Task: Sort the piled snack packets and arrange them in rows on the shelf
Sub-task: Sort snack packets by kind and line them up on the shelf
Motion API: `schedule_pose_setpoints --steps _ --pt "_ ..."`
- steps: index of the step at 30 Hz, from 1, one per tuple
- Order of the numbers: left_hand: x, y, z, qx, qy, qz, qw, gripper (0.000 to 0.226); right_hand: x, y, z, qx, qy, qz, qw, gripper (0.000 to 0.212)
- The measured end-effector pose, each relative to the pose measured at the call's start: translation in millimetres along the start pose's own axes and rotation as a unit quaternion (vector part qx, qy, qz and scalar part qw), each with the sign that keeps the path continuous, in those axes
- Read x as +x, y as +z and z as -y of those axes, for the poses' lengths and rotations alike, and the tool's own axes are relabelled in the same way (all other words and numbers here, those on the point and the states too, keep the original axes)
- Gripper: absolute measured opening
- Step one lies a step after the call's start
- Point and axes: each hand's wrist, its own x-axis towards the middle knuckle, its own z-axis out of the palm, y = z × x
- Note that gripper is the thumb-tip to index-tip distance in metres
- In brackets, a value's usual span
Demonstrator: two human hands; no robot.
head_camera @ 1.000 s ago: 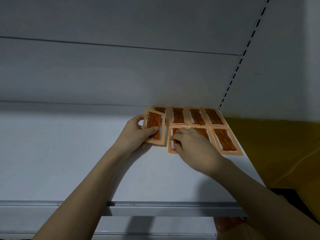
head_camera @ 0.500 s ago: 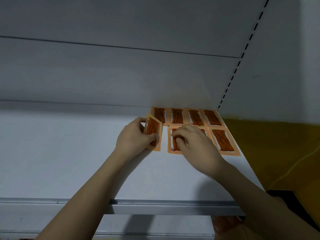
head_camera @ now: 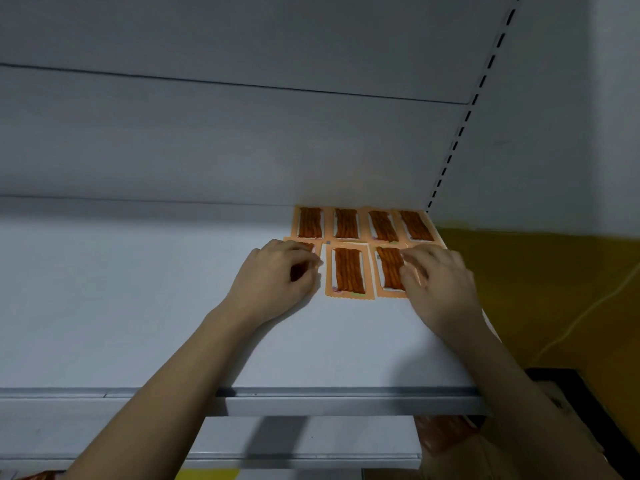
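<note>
At the back right corner of the shelf (head_camera: 173,306), flat snack packets (head_camera: 349,270) lie in two rows. My left hand (head_camera: 273,282) pinches a packet (head_camera: 302,268) now laid flat; a second ago it stood tilted. My right hand (head_camera: 438,282), fingers spread, has shifted right. Light, crinkly, slippery: I'd grip the sealed edges.

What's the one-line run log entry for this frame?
stage: filling front row | left hand: setting down packet | right hand: fingers on front-row packet | back row: four packets | shelf
</note>
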Motion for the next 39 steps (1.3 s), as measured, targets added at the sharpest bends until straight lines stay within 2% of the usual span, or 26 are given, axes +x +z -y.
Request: schedule_pose_setpoints --steps 3,9,16,24,29,34,36,39 --pt "-0.7 1.8 -1.3 -0.001 0.015 0.004 1.000 0.050 -1.4 2.2 2.4 -0.044 -0.021 0.044 0.998 0.041" --pt "-0.5 4.1 -5.8 0.049 0.032 0.059 0.997 0.070 -1.3 2.3 0.9 -0.058 -0.037 0.057 0.996 0.042" --pt "-2.5 8.5 -9.6 0.076 0.038 0.053 0.995 0.070 -2.4 0.7 2.5 -0.056 -0.033 0.069 0.995 0.048" --pt "-2.7 12.3 -14.5 0.098 0.025 0.032 0.994 0.068 -1.1 0.2 1.4 -0.069 -0.035 0.075 0.994 0.044" --pt "-3.5 13.9 -15.1 0.095 0.038 0.011 0.995 0.063 -1.9 -0.7 5.2 -0.065 -0.043 0.053 0.996 0.040" --pt "-12.7 0.4 -27.1 0.099 -0.013 -0.010 0.995 0.070 -3.6 -13.7 13.9 -0.030 -0.065 0.055 0.996 0.038" --pt "-20.8 -10.2 -34.9 0.105 -0.056 0.020 0.993 0.071 -5.4 -24.0 25.7 -0.003 -0.076 0.072 0.994 0.040" --pt "-36.5 -32.5 -43.4 0.136 -0.114 0.070 0.982 0.058 -8.1 -42.7 53.3 0.015 -0.103 0.111 0.988 0.044"
